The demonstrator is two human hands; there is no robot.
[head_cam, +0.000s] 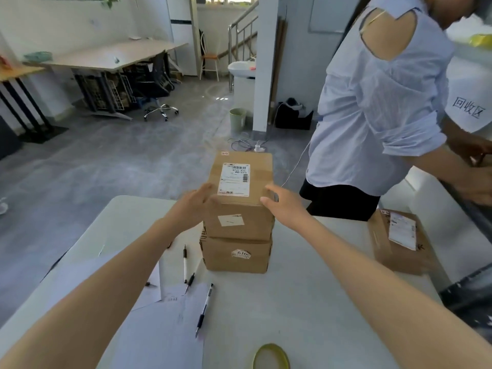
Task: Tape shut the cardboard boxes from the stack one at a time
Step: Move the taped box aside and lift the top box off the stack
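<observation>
Two cardboard boxes stand stacked at the far middle of the white table (306, 302). The top box (239, 206) carries a white shipping label on its lid and a small blank sticker on its front. The bottom box (237, 255) has a small numbered sticker. My left hand (195, 206) lies flat against the top box's left side, fingers straight. My right hand (283, 202) presses its right side, fingers bent round the upper corner. A roll of yellowish tape (271, 356) lies at the table's near edge.
A third labelled box (399, 241) sits at the table's right side. Three pens (203, 310) and loose paper sheets (170, 315) lie on the left part. A person in a light blue shirt (378, 107) stands just behind the table, right of the stack.
</observation>
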